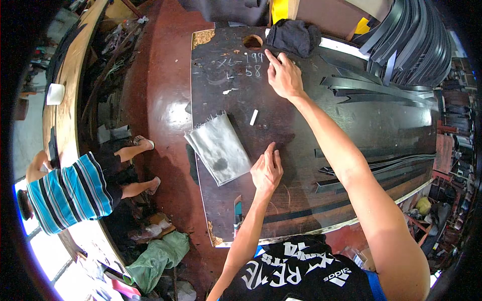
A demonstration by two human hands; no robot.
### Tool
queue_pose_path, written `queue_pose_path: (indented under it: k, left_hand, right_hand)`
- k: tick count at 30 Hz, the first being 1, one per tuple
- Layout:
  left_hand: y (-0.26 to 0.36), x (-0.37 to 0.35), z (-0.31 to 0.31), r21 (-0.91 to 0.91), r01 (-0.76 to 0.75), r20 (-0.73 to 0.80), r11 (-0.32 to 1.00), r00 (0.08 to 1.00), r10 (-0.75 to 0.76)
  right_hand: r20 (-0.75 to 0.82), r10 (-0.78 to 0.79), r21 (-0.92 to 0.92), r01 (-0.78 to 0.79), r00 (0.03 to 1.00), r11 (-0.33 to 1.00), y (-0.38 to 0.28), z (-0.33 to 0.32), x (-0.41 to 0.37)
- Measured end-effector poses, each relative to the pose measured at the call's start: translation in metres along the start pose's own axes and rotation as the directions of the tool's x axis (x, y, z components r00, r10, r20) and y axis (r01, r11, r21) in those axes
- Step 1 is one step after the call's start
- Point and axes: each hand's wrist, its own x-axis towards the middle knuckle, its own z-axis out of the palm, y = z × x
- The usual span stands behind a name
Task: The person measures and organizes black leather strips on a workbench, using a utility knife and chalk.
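Note:
My right hand (285,76) points with its index finger stretched out at white chalk numbers (254,57) on the dark table (291,120). Nothing shows in that hand. Lower down, my left hand (267,169) rests over the tabletop with fingers extended and holds nothing visible. Just left of it lies a folded grey cloth (221,148) with a frayed edge and a dark stain. A white piece of chalk (254,117) lies between my two hands. Beyond my right fingertips are a crumpled black cloth (293,37) and a round hole (252,41) in the table.
Black strips (376,95) fan out on the right, below a large coiled bundle (411,45). More strips (381,163) lie nearer me. A teal-handled cutter (238,210) sits by the near left edge. At left, a person in a striped shirt (70,193) stands at a wooden bench (75,65).

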Motion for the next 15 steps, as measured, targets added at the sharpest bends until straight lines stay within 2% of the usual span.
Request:
queue_pose_path:
  k: [15]
  left_hand:
    - [0.0024,0.0007,-0.002,0.014,0.041,0.025,0.999,0.999,-0.041]
  right_hand:
    - [-0.014,-0.011,-0.002,0.011,1.0,1.0,-0.0003,-0.0002,0.0002]
